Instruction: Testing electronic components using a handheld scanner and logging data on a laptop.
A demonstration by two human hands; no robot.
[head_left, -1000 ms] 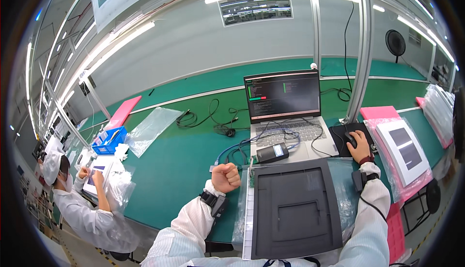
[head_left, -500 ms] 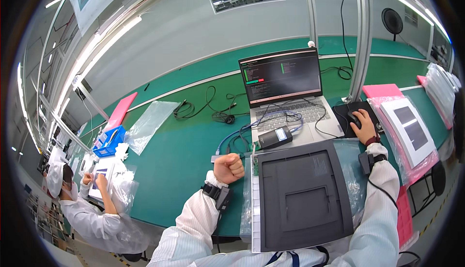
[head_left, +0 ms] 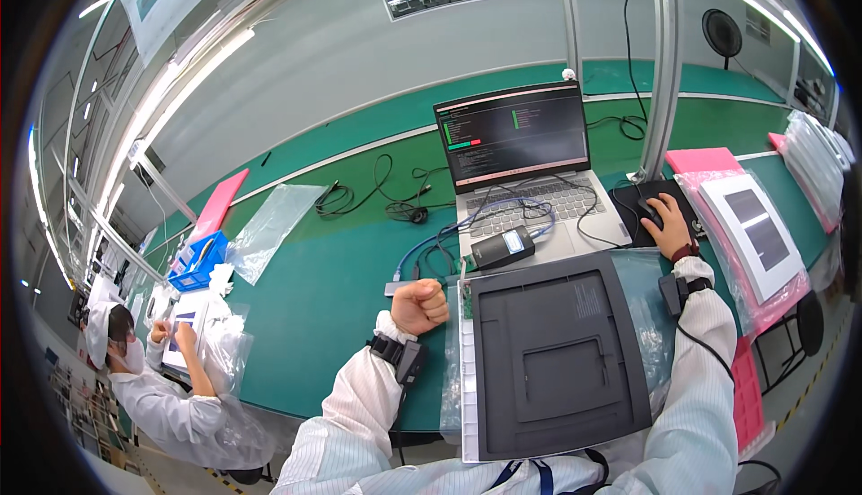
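Hardly anything has moved but my viewpoint, which has shifted slightly. My right grip (head_left: 667,226) is curled over the mouse (head_left: 653,214) beside the laptop (head_left: 521,146); my left grip (head_left: 419,306) is balled into a fist, apparently empty, beside the dark panel (head_left: 561,360) at the desk's (head_left: 314,315) near edge. I judge the step as mouse work; the next move calls for light finger control.

Black mouse (head_left: 650,211), dark-grey panel (head_left: 557,315), silver laptop (head_left: 585,225), green table (head_left: 314,324), blue bin (head_left: 203,270), finely striped white sleeves (head_left: 357,405)
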